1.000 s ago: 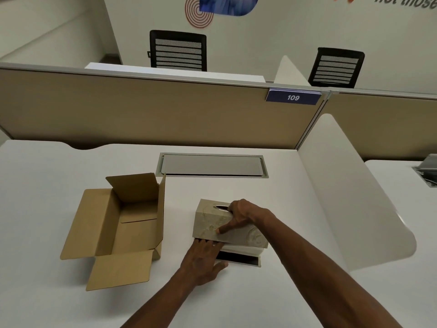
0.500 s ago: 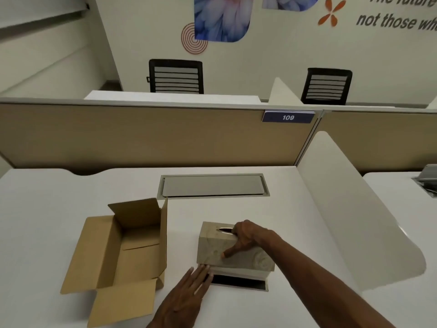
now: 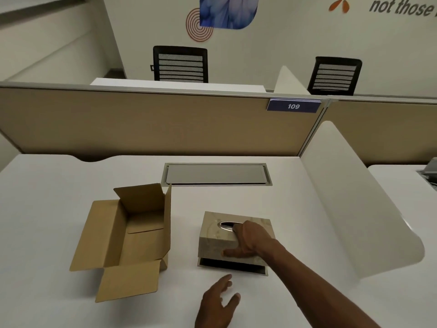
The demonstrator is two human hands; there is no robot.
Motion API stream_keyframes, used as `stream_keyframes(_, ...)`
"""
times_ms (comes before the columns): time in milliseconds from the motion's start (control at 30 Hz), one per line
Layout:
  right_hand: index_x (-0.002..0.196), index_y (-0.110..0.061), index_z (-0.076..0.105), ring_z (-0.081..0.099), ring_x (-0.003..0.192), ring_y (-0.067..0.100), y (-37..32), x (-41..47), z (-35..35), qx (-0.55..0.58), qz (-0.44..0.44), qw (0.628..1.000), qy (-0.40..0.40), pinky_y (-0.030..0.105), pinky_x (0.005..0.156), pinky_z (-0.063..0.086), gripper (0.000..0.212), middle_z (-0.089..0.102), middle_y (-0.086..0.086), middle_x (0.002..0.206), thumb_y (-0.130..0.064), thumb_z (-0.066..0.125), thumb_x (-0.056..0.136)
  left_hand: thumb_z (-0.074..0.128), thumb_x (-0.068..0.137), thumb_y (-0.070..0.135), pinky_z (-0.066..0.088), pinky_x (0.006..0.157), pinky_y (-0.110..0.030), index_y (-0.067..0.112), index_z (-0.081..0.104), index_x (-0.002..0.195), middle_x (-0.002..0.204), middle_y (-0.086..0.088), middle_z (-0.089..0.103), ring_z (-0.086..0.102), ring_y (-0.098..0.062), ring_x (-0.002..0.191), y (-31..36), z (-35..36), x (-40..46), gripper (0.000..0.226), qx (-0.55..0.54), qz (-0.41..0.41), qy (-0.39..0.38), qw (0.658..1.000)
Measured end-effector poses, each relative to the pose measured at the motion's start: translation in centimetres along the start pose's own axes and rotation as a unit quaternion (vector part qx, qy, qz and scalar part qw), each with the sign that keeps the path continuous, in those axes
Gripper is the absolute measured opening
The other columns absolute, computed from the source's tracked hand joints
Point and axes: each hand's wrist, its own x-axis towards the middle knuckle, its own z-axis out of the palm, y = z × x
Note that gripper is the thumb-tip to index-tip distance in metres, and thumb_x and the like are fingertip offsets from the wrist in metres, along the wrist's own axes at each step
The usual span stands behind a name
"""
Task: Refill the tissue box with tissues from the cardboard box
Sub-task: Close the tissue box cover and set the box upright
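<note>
In the head view, a marbled beige tissue box [image 3: 234, 242] sits low and right of centre on the white desk [image 3: 47, 185], its cover raised off a dark base strip that shows along its near edge. The right hand [image 3: 248, 240] lies over the cover — fingers curled on the top at the oval slot, thumb pressed along the near side, so the hand is clamped on the box. The left hand [image 3: 217, 304] is at the bottom centre of the frame, just above or on the desk, fingers spread apart and holding nothing, near the box but not touching it. To the left of the tissue box, a little apart, stands the open cardboard box [image 3: 127, 235] with its flaps splayed — what shows of its inside is bare cardboard. A grey cable hatch [image 3: 216, 174] is set into the desk behind both, before a tan partition [image 3: 142, 124] carrying a blue "109" tag [image 3: 293, 106].
</note>
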Motion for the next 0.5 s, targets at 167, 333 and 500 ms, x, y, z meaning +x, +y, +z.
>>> stream_keyframes(167,0.126,-0.014,0.062,0.067,0.105,0.030,-0.8,-1.4,2.2,-0.026,0.027,0.999,0.019,0.038,0.089,0.055,0.080,0.071,0.010,0.121,-0.077,0.062,0.077,0.075,0.085,0.038,0.049,0.099,-0.023,0.036,0.050,0.139,0.125,0.016,0.062,0.056,-0.002,0.115,-0.1,-0.4,-0.1,0.059,0.035,-0.021,-0.013,0.999)
stream_keyframes(333,0.128,-0.008,0.060,0.064,0.115,0.031,-1.6,-2.3,3.8,-0.022,0.038,0.997,0.064,0.039,0.096,0.052,0.078,0.067,0.013,0.128,-0.070,0.064,0.080,0.074,0.087,0.038,0.047,0.106,-0.028,0.032,0.051,0.139,0.127,0.012,0.062,0.055,-0.004,0.114,-0.5,-1.5,-0.5,0.057,0.050,-0.031,0.006,0.998)
stream_keyframes(500,0.137,-0.008,0.052,0.054,0.127,0.034,-2.3,-2.9,5.4,-0.029,0.046,0.990,0.128,0.042,0.110,0.044,0.071,0.059,0.016,0.138,-0.055,0.065,0.085,0.070,0.089,0.042,0.044,0.110,-0.031,0.028,0.051,0.140,0.137,0.004,0.060,0.055,-0.012,0.124,-0.4,-2.8,-0.7,0.056,0.048,-0.036,0.040,0.997)
